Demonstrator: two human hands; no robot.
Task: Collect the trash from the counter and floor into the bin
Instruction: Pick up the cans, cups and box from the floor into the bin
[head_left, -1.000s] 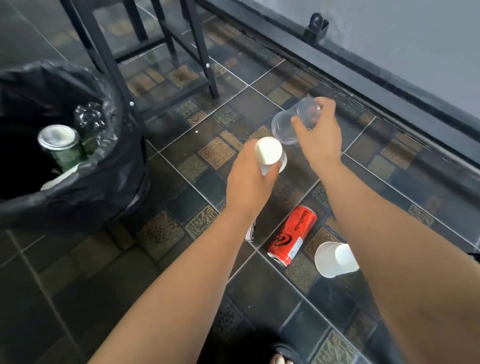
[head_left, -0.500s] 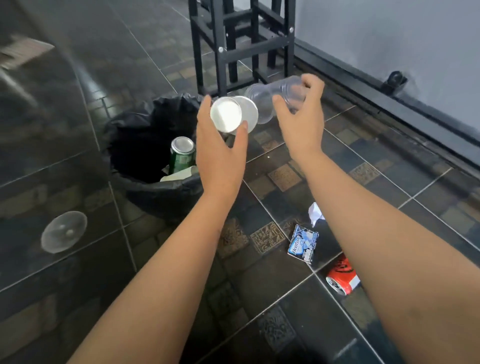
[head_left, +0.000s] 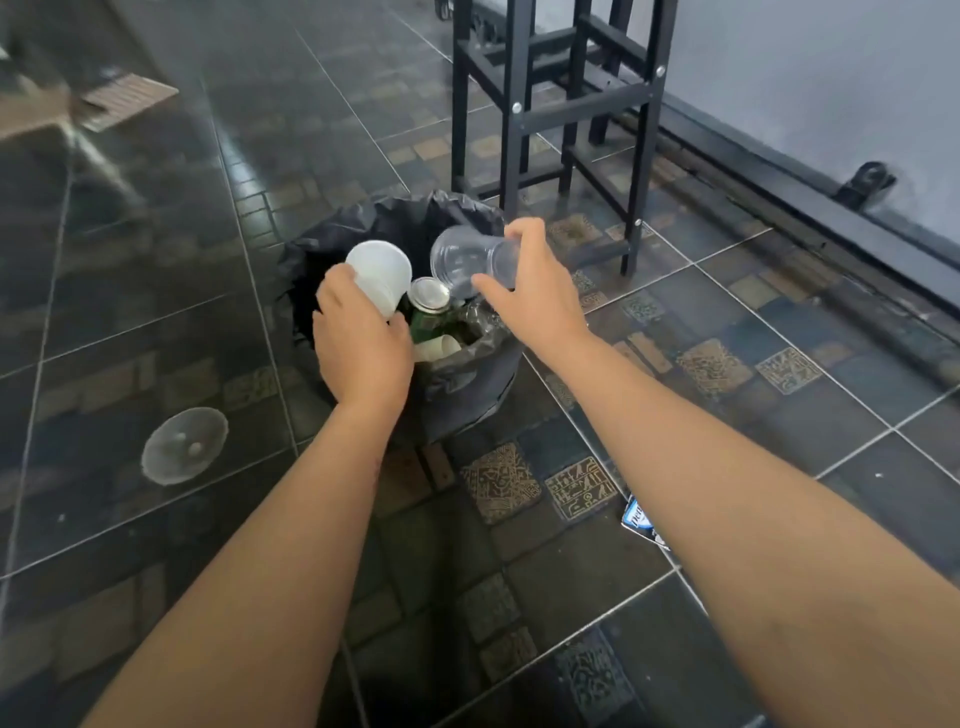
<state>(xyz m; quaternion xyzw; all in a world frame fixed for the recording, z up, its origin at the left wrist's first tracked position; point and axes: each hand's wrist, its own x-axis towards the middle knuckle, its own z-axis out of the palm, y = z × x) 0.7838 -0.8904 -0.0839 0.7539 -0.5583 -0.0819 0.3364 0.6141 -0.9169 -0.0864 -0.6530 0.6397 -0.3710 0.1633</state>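
A bin with a black liner (head_left: 470, 376) stands on the dark tiled floor in the middle of the view. Inside it I see a green can (head_left: 429, 306) and a crumpled pale cup. My left hand (head_left: 361, 343) holds a white paper cup (head_left: 382, 275) over the bin's left side, mouth tilted away from me. My right hand (head_left: 535, 296) grips a clear plastic cup (head_left: 470, 258) on its side over the bin's right rim, mouth pointing left.
A clear plastic dome lid (head_left: 184, 444) lies on the floor left of the bin. A blue and white wrapper (head_left: 640, 519) shows beside my right forearm. A black metal stool frame (head_left: 561, 109) stands just behind the bin, near the grey wall (head_left: 831, 78).
Both hands have carried their cups leftward and down from above the floor to right over the bin's opening. The red can and the other white cup have gone out of view.
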